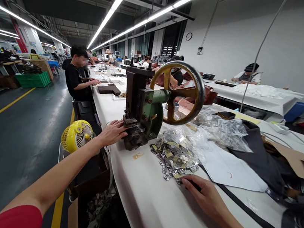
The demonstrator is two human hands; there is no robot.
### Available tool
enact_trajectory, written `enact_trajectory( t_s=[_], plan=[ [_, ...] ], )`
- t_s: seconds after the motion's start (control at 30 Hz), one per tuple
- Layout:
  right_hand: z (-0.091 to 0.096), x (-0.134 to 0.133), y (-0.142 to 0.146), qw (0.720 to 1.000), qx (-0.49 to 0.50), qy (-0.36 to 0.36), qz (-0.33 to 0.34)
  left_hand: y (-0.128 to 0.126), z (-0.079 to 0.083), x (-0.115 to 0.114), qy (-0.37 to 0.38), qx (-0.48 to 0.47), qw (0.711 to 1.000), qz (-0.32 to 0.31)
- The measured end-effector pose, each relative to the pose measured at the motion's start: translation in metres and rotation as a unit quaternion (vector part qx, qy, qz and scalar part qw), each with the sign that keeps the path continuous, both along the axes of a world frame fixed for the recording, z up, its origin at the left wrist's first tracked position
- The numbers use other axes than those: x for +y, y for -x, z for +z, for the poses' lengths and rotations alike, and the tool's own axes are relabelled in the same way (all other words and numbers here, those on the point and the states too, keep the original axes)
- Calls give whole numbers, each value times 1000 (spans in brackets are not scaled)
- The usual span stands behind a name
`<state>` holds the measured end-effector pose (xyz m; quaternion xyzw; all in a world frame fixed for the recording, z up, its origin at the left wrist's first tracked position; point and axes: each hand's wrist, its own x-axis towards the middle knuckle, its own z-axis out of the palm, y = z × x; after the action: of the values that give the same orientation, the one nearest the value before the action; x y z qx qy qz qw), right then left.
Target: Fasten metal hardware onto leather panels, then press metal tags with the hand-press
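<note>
My left hand (112,133) rests with its fingers apart on the lower front of a green cast-iron hand press (151,116), which has a spoked wheel (197,94) with a yellow hub and dark rim. To the right, a loose pile of small metallic tags (172,156) lies on the white-covered workbench (139,206). My right hand (202,196) is at the pile's near right edge, its fingers pinching a small dark piece, which they partly hide. A small gold tag (138,155) lies apart on the bench.
Clear plastic bags (223,131), a white paper sheet (232,166) and dark leather panels (261,159) lie right of the press. A yellow fan (76,136) stands beyond the bench's left edge. A co-worker in black (77,81) sits farther along the bench, beside a grey aisle.
</note>
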<state>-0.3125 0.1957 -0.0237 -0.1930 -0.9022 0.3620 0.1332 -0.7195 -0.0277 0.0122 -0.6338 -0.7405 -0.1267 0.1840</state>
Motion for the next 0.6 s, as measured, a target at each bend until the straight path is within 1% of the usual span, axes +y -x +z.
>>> enact_trajectory(
  t_s=[0.1, 0.17, 0.2, 0.23, 0.27, 0.3, 0.33, 0.37, 0.4, 0.47, 0.5, 0.53, 0.57, 0.6],
  plan=[
    [-3, -5, -4, 1000, 27, -9, 0, -10, -9, 0, -42, -41, 998, 11],
    [-2, -7, -4, 997, 76, -27, -12, -15, -17, 1, -69, -78, 995, 15],
    [3, -6, -2, 993, 106, -45, -18, -17, -21, 2, -85, -98, 991, 18],
    [12, -4, 2, 988, 137, -71, -21, -19, -25, 4, -102, -116, 988, 24],
    [26, 0, 9, 980, 167, -105, -25, -20, -29, 7, -118, -131, 984, 32],
    [46, 5, 19, 969, 193, -147, -34, -21, -32, 9, -130, -140, 981, 40],
    [71, 11, 31, 957, 214, -191, -47, -22, -34, 12, -136, -145, 979, 47],
    [100, 18, 45, 942, 232, -234, -68, -23, -35, 15, -136, -148, 978, 52],
    [132, 26, 61, 924, 242, -276, -105, -24, -36, 17, -133, -151, 978, 55],
    [197, 41, 95, 906, 245, -311, -150, -24, -35, 21, -126, -166, 976, 59],
    [225, 49, 112, 884, 243, -344, -203, -24, -34, 23, -125, -178, 974, 61],
    [250, 56, 128, 872, 234, -360, -237, -24, -34, 26, -126, -194, 971, 62],
    [270, 63, 142, 866, 210, -370, -263, -23, -33, 27, -128, -212, 967, 60],
    [284, 67, 156, 866, 174, -376, -279, -24, -33, 28, -135, -237, 961, 54]
  ],
)
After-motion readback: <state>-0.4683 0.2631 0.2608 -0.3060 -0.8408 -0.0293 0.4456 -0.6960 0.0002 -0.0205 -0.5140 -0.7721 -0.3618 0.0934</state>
